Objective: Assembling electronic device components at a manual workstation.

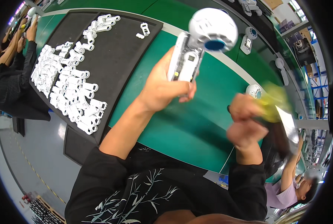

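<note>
My left hand point(161, 84) is closed around the handle of a white handheld device point(213, 30) and holds it upright over the green table. The device has a round head with a dark blue disc, and its handle shows an open inner face with a small white panel. To the right, my right hand point(244, 121) is curled and smeared by motion. Against its fingers is a blurred yellow-green object point(272, 102), whose kind I cannot make out. Close to this hand, another round white device head point(253, 91) rests at the table's far edge.
At left, a black tray point(114, 48) holds many small white casings point(71, 99). Similar devices point(248, 40) lie on the dark line beyond the green table point(162, 127). A person in black point(15, 86) works at far left, another in a pink top point(280, 194) at lower right.
</note>
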Demonstrator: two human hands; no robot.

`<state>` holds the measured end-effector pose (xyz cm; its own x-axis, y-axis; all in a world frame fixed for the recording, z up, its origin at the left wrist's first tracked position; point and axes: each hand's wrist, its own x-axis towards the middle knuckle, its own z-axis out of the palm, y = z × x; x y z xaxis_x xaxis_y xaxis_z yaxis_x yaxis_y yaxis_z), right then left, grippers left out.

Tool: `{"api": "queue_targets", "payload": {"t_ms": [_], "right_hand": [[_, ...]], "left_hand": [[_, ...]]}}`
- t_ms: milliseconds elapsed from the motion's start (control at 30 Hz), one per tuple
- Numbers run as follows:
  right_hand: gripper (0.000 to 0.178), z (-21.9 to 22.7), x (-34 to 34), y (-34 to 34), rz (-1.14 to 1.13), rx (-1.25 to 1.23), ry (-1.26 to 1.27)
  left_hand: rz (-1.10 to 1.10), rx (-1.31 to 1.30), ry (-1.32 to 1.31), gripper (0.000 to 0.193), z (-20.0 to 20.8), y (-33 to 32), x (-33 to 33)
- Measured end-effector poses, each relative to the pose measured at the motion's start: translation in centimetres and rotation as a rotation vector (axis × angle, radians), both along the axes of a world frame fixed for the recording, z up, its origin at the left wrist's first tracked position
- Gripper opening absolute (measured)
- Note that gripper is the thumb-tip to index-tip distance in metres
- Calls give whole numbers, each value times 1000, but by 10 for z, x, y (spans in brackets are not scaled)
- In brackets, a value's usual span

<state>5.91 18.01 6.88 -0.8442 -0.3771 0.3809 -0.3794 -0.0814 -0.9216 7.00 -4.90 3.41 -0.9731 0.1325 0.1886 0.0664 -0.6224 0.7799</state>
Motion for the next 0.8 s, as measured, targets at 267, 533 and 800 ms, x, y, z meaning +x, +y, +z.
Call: {"api": "queue_targets", "payload": {"t_ms": [267,533,800], "right_hand": [[32,22,-6,-23,-90,462,120],[30,-37,-51,-22,-188,1087,223],[32,-15,-13,-41,103,573,-235]], "left_hand": [[159,103,-65,42,-1,4,-7],[9,452,-131,42,-23,-16,-17],[235,129,-204,52,-25,1,-8]]}}
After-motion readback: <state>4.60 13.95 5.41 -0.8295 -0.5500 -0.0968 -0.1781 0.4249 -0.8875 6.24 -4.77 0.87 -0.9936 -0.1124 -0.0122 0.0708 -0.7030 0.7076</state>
